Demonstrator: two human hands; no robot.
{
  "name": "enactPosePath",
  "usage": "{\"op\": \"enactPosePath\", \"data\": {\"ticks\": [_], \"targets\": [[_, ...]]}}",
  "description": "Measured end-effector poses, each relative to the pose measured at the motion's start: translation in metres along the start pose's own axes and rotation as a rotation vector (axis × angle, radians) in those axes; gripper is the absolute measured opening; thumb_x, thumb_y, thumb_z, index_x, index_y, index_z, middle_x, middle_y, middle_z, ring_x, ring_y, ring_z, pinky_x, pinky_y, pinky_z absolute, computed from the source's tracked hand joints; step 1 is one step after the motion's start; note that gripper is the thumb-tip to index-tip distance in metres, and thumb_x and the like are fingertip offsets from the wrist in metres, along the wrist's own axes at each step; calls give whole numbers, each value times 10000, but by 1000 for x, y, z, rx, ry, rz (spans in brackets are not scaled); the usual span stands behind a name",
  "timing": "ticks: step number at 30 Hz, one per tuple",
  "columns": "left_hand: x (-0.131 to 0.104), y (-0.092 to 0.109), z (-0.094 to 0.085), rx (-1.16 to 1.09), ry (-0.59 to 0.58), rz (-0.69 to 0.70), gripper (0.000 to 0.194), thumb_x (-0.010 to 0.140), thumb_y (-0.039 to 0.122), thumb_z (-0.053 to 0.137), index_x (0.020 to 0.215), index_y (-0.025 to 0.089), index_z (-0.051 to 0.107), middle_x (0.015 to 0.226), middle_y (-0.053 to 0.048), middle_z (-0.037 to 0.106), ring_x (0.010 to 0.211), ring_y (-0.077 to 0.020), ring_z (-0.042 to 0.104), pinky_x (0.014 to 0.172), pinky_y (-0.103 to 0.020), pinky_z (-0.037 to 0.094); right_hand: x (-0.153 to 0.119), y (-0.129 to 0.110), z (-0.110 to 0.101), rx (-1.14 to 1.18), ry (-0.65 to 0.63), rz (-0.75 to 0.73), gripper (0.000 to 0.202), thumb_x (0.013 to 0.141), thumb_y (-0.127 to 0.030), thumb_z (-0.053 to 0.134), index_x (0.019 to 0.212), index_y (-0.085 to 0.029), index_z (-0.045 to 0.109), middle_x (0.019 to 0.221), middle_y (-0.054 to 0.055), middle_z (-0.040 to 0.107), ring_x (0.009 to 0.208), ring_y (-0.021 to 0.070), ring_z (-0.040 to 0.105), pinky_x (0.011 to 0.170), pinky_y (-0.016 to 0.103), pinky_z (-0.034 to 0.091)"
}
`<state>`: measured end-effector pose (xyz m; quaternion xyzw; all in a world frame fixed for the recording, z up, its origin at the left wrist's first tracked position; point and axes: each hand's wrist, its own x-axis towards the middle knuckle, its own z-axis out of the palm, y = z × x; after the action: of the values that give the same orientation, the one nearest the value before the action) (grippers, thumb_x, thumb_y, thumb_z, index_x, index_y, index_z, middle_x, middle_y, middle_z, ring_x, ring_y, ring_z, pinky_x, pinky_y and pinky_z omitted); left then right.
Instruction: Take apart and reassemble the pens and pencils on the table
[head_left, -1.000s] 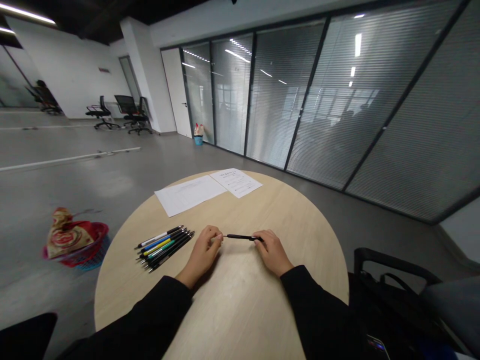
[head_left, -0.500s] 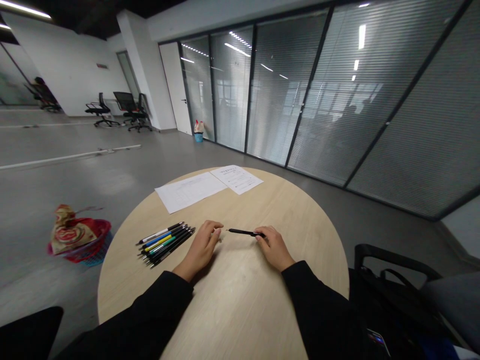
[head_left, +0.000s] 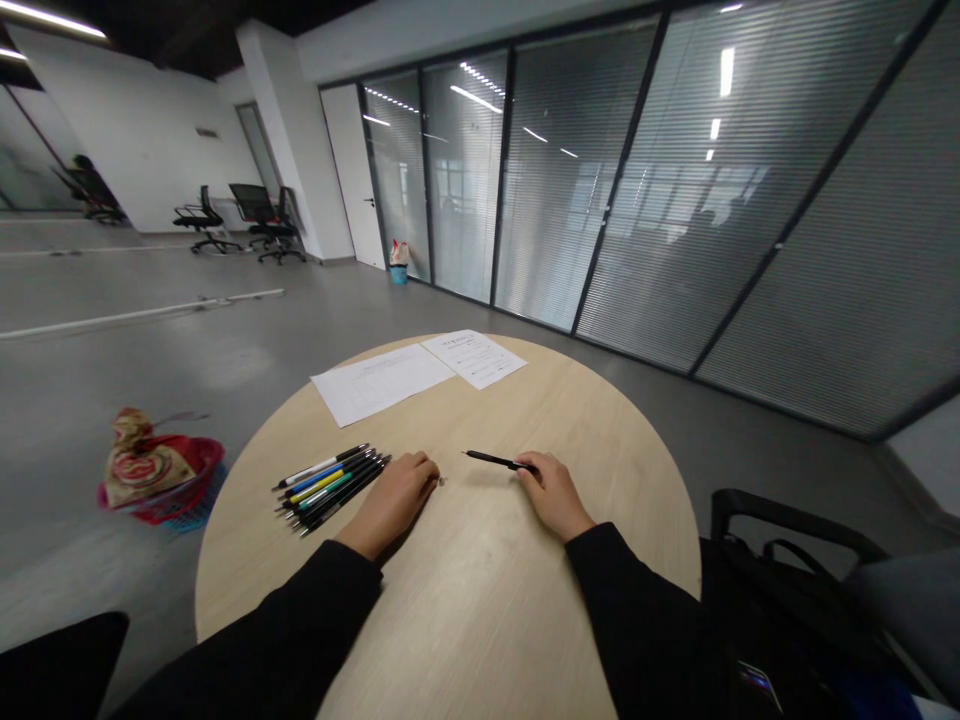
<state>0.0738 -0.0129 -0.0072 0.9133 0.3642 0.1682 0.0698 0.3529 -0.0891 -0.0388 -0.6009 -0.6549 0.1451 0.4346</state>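
Observation:
My right hand [head_left: 553, 490] is closed on the rear end of a slim black mechanical pencil [head_left: 490, 459]. The pencil is held at a slight tilt, its thin tip pointing left. My left hand [head_left: 397, 500] rests low over the round table [head_left: 480, 600], fingers curled together. A tiny shiny piece [head_left: 442, 481] shows at its fingertips, too small to name. Just left of that hand lies a bundle of several mechanical pencils [head_left: 330, 488], in white, blue, yellow, green and black.
Two printed sheets, a left one [head_left: 382, 383] and a right one [head_left: 475, 358], lie at the table's far side. On the floor at left stands a basket [head_left: 169, 495] with a bag in it. A black chair [head_left: 787, 525] is close at right.
My left fingers, stretched toward the pencil's tip before, have drawn back and curled down to the tabletop. The pencil has shifted slightly right and its tip has risen; a tiny shiny piece now shows at my left fingertips.

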Motion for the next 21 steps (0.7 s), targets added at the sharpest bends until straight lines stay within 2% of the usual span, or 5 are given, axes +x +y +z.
{"op": "enactPosePath", "data": {"ticks": [8, 12, 17, 21], "targets": [[0, 4, 4, 74, 9, -38, 235, 983, 173, 369, 867, 178, 573, 893, -88, 615, 798, -223, 548, 741, -346, 431, 0, -1, 1, -11, -9, 3, 167, 908, -175, 574, 993, -199, 715, 998, 68, 727, 966, 241, 618, 894, 370, 458], [-1, 0, 9, 66, 61, -35, 225, 981, 190, 364, 847, 184, 545, 868, -87, 594, 790, -231, 533, 743, -360, 426, 0, 1, 2, -16, -21, 1, 161, 906, -170, 579, 977, -204, 719, 978, 64, 724, 961, 236, 619, 885, 363, 454], [-1, -3, 11, -77, 133, -103, 191, 986, 244, 352, 881, 202, 507, 837, -61, 593, 761, -222, 548, 715, -348, 438, -1, 0, 2, -15, -25, -4, 155, 907, -161, 581, 976, -202, 714, 983, 63, 723, 957, 234, 615, 893, 370, 452], [0, 6, 6, -225, 181, -170, 162, 985, 289, 361, 915, 213, 486, 811, -41, 610, 722, -209, 573, 693, -334, 450, 0, -4, 0, -8, -36, -31, 149, 910, -160, 578, 963, -202, 711, 980, 63, 722, 948, 231, 613, 889, 374, 456]]}}
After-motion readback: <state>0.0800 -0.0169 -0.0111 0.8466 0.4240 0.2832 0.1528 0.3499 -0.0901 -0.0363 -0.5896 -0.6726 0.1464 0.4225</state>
